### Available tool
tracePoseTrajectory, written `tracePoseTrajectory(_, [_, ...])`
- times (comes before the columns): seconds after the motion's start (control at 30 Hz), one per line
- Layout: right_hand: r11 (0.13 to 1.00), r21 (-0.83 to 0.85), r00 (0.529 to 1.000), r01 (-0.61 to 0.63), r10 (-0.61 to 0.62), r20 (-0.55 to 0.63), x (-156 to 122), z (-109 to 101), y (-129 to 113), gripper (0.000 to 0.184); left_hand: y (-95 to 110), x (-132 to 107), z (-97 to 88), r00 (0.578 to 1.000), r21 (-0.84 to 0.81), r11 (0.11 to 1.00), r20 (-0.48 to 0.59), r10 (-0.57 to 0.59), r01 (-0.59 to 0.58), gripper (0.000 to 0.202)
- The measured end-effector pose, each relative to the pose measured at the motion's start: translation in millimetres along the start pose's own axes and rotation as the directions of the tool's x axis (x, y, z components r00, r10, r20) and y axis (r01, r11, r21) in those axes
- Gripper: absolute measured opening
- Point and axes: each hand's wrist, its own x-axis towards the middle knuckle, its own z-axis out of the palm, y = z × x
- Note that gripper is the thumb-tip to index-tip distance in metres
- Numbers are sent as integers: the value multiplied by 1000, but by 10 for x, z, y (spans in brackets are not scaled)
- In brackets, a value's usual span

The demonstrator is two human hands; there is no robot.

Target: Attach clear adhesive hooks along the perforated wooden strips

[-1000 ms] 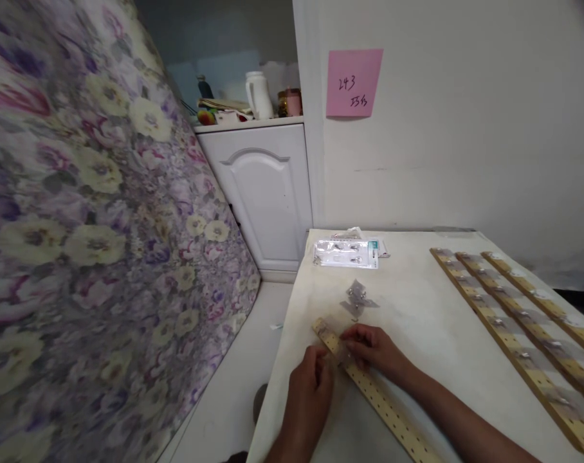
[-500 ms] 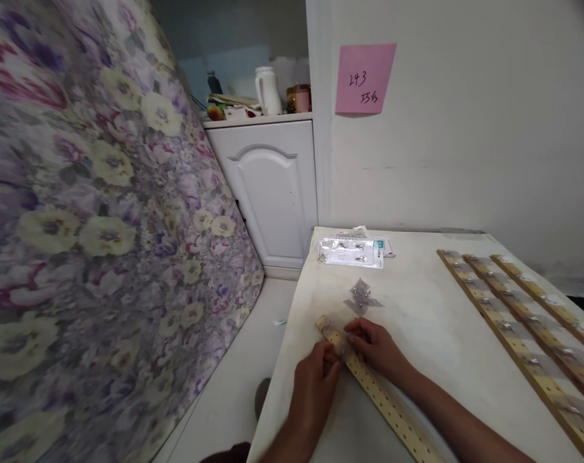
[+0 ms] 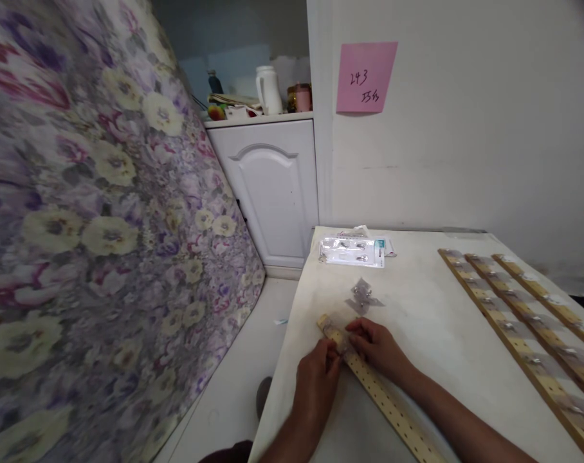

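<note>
A pale wooden strip full of small holes lies slantwise on the table, running toward the bottom right. Near its far end my left hand is closed in a pinch at the strip's left edge. Opposite it, my right hand pinches at the right edge. Between the fingertips sits a clear square, apparently an adhesive hook, partly hidden by the fingers. At the far tip another clear piece seems to cover the wood. Just beyond lies a small pile of clear adhesive hooks with metal centres.
Three wooden strips bearing clear hooks lie along the table's right side. Flat plastic packages rest at the back edge. A floral curtain hangs at left, beside a white cabinet. A wall stands behind the white table.
The view has shifted very slightly. Both hands stay at the same place on the strip, with hardly any finger movement visible.
</note>
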Motion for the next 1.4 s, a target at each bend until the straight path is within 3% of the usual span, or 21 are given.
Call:
tracePoseTrajectory(0.73, [1000,-28,1000,9,-9,-16,0,-2,10,16,16,14,8,1000,68,998,-12,11,-10,14])
tracePoseTrajectory(1.1, [970,-233,994,74,-91,-63,-29,-20,-54,19,19,6,10,1000,61,998,-4,14,-14,13])
tracePoseTrajectory(1.4, [970,-233,995,61,-79,-67,-18,-8,-21,18,39,5,6,1000,64,998,-4,9,-9,12])
